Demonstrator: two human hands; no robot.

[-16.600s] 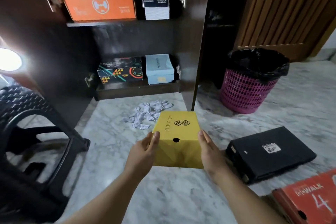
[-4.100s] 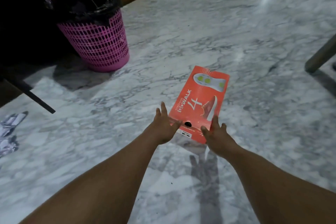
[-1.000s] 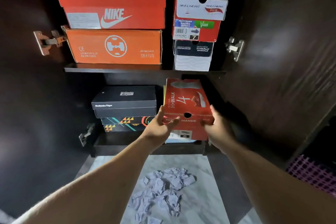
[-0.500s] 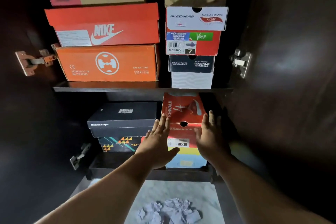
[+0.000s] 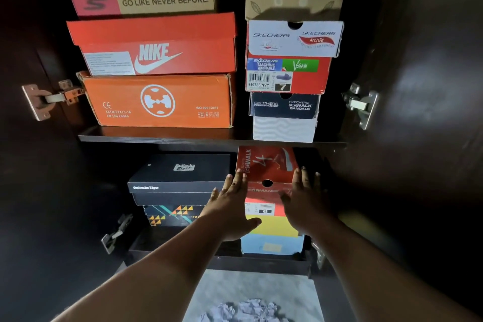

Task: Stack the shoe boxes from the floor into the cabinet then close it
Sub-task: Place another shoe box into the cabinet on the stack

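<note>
The red GOwalk shoe box sits on the lower cabinet shelf, on top of a yellow box and a light blue box. My left hand lies flat with straight fingers against the box's front left corner. My right hand lies flat against its front right side. To the left, a black Onitsuka Tiger box rests on a patterned black box.
The upper shelf carries orange, red Nike and brown boxes on the left and a Skechers stack on the right. Both dark cabinet doors stand open, hinges showing. Crumpled paper lies on the marble floor below.
The red box went from held in front of the shelf to resting on the yellow box. My hands opened flat against its front and pushed it deeper.
</note>
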